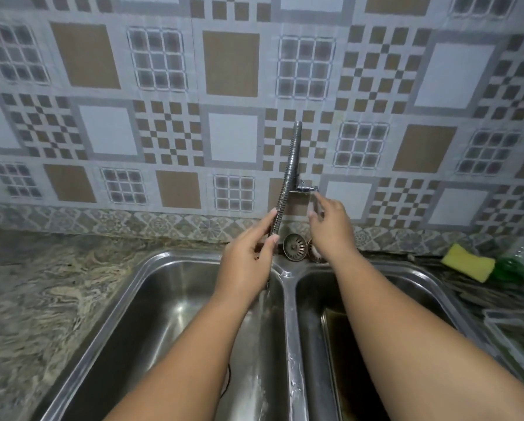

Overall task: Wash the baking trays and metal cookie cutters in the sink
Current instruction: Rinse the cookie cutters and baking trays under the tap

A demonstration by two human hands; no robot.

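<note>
My left hand [248, 259] grips the flexible ribbed metal faucet hose [289, 174] near its lower end, above the divider of a steel double sink [139, 284]. Water runs from the hose into the left basin. My right hand [330, 229] reaches up toward the small tap handle [307, 189] on the wall; its fingertips are at the handle, fingers loosely spread. A dark baking tray [354, 360] lies in the right basin, partly hidden by my right forearm. No cookie cutters are visible.
Two round sink strainers [294, 247] lean against the wall behind the divider. A yellow sponge [467, 266] and a green scrubber [508, 267] sit on the marble counter at right, with a clear container [512, 329] in front. Patterned tiles cover the wall.
</note>
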